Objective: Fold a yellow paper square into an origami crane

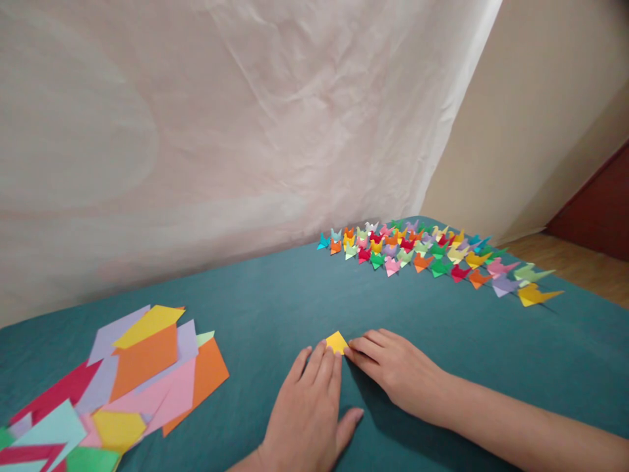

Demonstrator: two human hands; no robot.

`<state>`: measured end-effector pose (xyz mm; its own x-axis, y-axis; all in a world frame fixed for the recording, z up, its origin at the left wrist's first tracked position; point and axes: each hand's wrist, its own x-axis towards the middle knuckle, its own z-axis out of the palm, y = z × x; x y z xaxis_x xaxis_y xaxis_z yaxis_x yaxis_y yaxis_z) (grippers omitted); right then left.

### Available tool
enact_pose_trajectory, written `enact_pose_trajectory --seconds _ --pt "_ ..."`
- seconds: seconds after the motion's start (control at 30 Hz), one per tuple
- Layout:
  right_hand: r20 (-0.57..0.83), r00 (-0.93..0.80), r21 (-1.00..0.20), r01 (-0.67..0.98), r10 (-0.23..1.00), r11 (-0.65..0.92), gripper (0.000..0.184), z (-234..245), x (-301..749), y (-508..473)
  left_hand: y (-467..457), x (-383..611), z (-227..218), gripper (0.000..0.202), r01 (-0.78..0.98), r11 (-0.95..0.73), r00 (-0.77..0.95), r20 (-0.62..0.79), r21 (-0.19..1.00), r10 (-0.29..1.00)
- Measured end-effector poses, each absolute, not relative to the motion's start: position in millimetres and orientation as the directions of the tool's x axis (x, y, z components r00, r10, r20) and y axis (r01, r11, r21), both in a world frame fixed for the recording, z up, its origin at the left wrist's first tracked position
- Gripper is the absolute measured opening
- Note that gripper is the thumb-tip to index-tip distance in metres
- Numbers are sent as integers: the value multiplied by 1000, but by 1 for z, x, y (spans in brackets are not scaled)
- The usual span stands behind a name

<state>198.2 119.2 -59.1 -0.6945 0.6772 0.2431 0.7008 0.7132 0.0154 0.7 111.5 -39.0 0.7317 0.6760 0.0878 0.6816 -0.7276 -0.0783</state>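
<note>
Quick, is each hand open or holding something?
Left hand: open, fingertips on the small yellow paper.
Right hand: fingertips at the paper's right corner; pinching or just touching, can't tell.

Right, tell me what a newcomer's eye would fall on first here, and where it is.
Probably the rows of bright folded paper birds, crowded at the far right of the teal-covered table. Next, the overlapping pile of coloured paper at the left. Then the small yellow piece near the front middle, with the left hand's fingers on its near side and the right hand's fingertips at its right corner.
</note>
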Motion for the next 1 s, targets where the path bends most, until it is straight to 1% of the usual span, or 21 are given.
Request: enact_pose_trajectory --seconds 0.17,0.43,0.6,1.0 --pt "259 -699 11 692 666 722 29 -58 199 119 112 1 -40 58 678 -731 735 96 -81 671" --pt "208 -703 22 698 680 715 30 -54 197 119 110 3 -41 58 692 -715 722 122 -98 682" --pt "205 -711 43 693 673 720 28 -54 197 120 108 3 -44 59 700 -704 714 154 -123 683" --pt "210 -710 13 689 672 724 26 -54 197 120 109 2 -46 58 705 -697 708 197 -132 678"
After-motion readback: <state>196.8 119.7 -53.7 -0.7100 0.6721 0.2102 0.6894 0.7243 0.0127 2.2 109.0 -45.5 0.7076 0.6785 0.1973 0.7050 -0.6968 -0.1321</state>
